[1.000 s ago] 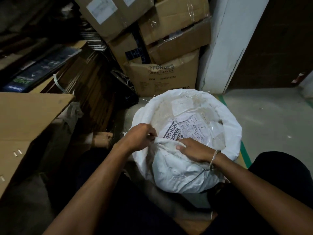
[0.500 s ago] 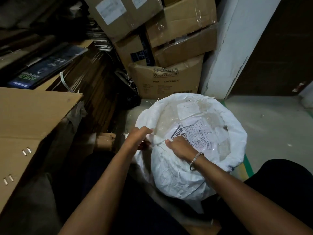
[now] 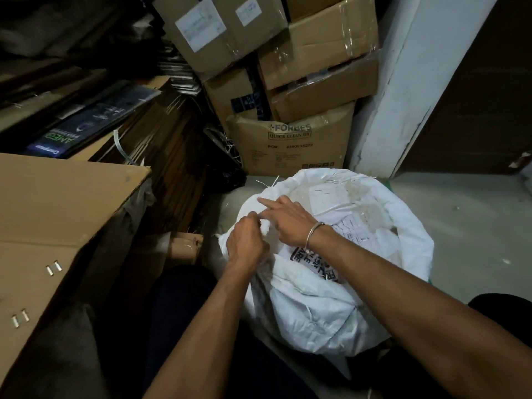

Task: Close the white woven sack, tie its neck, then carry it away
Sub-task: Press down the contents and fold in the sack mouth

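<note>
On the floor (image 3: pixel 460 226), close before the person: one sack (image 3: pixel 316 312), its mouth not yet closed and loose paper (image 3: pixel 355 236) inside. The left hand (image 3: pixel 244 244) pinches a bunch of the near rim in curled fingers. The right hand (image 3: pixel 290 223), index finger straight, touches the rim beside it; whether it grips cannot be told. The woven cloth looks soft, slick and light for its bulk, and is best gathered at the rim. Behind it are five stacked boxes (image 3: pixel 290 148).

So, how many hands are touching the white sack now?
2. The left hand grips the white sack at its left rim; the right hand, beside it, rests on the rim, forefinger straight. None seems hidden.
</note>
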{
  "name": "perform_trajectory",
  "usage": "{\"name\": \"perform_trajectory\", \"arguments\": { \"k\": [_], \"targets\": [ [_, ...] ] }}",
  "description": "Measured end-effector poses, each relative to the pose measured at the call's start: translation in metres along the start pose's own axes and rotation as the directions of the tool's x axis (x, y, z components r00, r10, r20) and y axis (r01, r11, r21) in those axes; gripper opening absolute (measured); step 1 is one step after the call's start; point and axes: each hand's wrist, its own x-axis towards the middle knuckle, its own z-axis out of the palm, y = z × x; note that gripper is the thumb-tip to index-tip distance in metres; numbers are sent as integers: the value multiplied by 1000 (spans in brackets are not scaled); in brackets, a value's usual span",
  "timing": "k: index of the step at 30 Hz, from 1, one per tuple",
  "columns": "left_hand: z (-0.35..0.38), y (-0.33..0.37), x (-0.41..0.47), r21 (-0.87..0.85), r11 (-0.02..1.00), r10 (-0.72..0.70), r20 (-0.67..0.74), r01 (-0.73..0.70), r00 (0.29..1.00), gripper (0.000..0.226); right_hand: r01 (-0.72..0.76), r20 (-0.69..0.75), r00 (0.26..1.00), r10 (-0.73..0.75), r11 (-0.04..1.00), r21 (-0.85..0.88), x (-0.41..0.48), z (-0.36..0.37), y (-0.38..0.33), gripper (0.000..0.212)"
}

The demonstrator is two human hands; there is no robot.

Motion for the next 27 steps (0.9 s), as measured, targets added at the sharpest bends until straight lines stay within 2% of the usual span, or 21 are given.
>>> {"name": "perform_trajectory", "arguments": {
  "k": [1,2,4,5,6,7,9,10,11,13,14,16,18,19,21,22,24,25,27],
  "targets": [
    [-5,-2,4,-89,993,-74,68,80,995,45,10,-13,1000,-10,1000,23,7,0,1,54],
    [-12,0,8,-280,938,-168,157,207,973,44,-3,-51,999,6,998,61,12,-1,2,43],
    [-27,5,16,-630,626,-299,351,460,887,29,-53,-136,988,72,989,140,21,-5,2,30],
    [-33,5,21,-675,533,-328,391,510,860,24,-45,-177,982,72,988,148,26,-6,2,28],
    [-36,4,27,-654,542,-343,401,528,850,23,-25,-175,983,53,987,158,30,-8,2,29],
    [-37,2,33,-607,593,-346,401,529,848,24,-8,-122,992,35,975,220,35,-10,4,33],
    [-36,-2,41,-432,772,-335,345,465,877,26,-29,65,998,2,913,407,48,-20,14,46],
    [-35,-4,46,-318,863,-308,282,392,909,25,-48,117,993,-5,896,442,57,-25,24,50],
    [-31,-6,50,-198,935,-256,195,294,947,25,-61,130,991,5,899,434,66,-31,33,53],
    [-27,-4,53,13,991,-137,21,137,990,31,-65,128,991,25,945,319,84,-39,48,59],
    [-26,-4,54,93,993,-76,-29,78,997,33,-51,176,984,10,972,231,91,-41,52,64],
    [-22,-2,57,181,983,-6,-20,9,1000,36,16,290,956,-38,997,77,104,-37,54,69],
    [-21,3,64,129,992,-24,89,12,996,47,66,331,942,-59,998,-10,109,-30,52,64],
    [-23,6,73,8,996,-86,183,86,979,51,59,298,953,-51,998,-16,113,-23,55,55],
    [-31,14,90,-263,926,-163,366,270,916,38,6,148,989,-13,999,44,116,-16,59,30],
    [-34,15,97,-332,892,-170,383,307,908,30,-17,68,998,11,996,86,118,-11,62,24],
    [-28,10,111,-318,928,-107,270,194,957,30,2,-26,1000,1,992,128,119,-6,69,29],
    [-23,10,113,-244,965,-57,177,100,982,25,17,-30,999,-13,990,143,119,-6,72,27],
    [-12,5,117,-63,997,39,2,-39,999,4,37,53,997,-48,983,180,121,-13,81,21]
  ]
}}
